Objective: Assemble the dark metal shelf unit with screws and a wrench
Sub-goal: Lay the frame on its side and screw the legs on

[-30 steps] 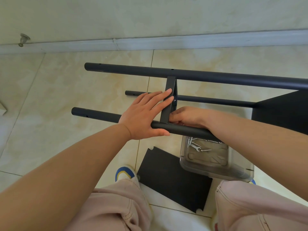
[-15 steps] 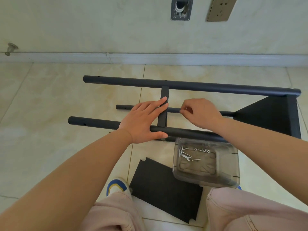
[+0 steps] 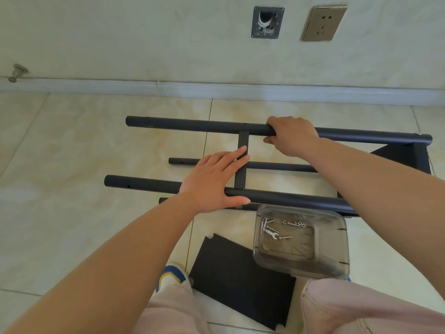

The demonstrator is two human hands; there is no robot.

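The dark metal shelf frame lies on its side on the tiled floor. Its far tube (image 3: 192,124) and near tube (image 3: 144,185) are joined by a flat crossbar (image 3: 242,143); a thinner tube (image 3: 183,162) shows between them. My left hand (image 3: 214,179) lies flat with straight fingers over the near tube and the crossbar. My right hand (image 3: 291,136) grips the far tube, fingers curled round it. A clear plastic tray (image 3: 332,259) holds several screws (image 3: 265,222) and a small wrench (image 3: 273,233). A loose dark shelf panel (image 3: 236,278) lies by my feet.
A dark fitted panel (image 3: 407,157) closes the frame's right end. The wall with its baseboard (image 3: 240,91) runs just behind the frame, carrying a socket plate (image 3: 323,22), an open wall box (image 3: 267,22) and a door stop (image 3: 18,72). My knees fill the bottom edge.
My right hand left the joint at the near tube, rose past the middle and now grips the far tube. My left hand stayed flat on the near tube. The view tilted up.
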